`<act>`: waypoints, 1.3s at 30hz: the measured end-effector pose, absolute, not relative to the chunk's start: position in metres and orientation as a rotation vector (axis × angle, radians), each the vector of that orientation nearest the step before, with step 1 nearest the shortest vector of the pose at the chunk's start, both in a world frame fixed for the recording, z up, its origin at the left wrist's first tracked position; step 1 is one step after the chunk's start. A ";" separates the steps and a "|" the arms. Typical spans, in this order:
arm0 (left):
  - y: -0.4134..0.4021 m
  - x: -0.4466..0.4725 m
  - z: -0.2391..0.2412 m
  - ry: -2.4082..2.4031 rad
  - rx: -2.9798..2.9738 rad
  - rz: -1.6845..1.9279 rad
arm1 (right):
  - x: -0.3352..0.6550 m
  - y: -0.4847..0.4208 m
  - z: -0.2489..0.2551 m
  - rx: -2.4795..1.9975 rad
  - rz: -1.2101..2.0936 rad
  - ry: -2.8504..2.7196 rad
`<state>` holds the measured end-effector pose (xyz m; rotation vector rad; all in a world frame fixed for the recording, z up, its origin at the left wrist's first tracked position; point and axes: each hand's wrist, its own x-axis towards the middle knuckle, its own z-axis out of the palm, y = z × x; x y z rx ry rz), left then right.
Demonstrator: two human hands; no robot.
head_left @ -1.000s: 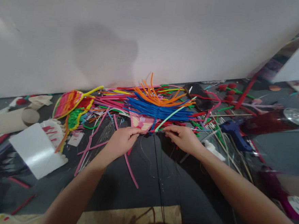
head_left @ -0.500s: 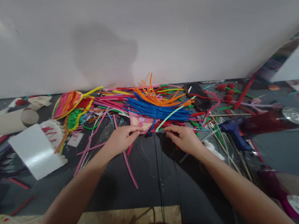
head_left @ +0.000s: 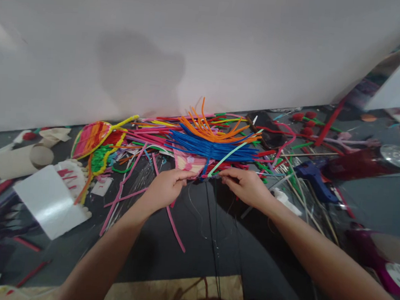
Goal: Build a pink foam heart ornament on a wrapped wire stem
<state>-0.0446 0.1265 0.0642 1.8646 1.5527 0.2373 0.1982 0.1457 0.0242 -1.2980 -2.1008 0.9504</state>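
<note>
Flanking the foot of a mint-green stem (head_left: 226, 156) slanting toward two o'clock with left hand (head_left: 165, 187) and nearer right hand (head_left: 247, 186), grips unclear

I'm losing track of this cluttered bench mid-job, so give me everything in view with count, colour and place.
Bundle of sticks: one, blue, centre
Loose sticks: many, orange, behind the bundle
Bent stick: one, pale green, across the bundle
Patterned piece: one, pink, by the left hand
Rainbow piece: one, multicoloured, left
Card: one, white, left
Cardboard roll: one, beige, far left
Glue gun: one, blue, right
Cylinder: one, dark red, right
Panel: one, whitish, behind
Table: one, dark, beneath
Scraps: uncounted, mixed colours, around
Left hand: one, bare, centre-left
Right hand: one, bare, centre-right
</note>
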 end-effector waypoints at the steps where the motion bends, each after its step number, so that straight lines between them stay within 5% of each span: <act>1: 0.126 -0.045 0.063 1.549 1.862 0.230 | 0.198 0.146 0.024 -1.299 0.949 -2.102; 39: 0.129 -0.037 0.061 1.517 1.831 0.206 | 0.199 0.144 0.022 -1.277 1.064 -2.021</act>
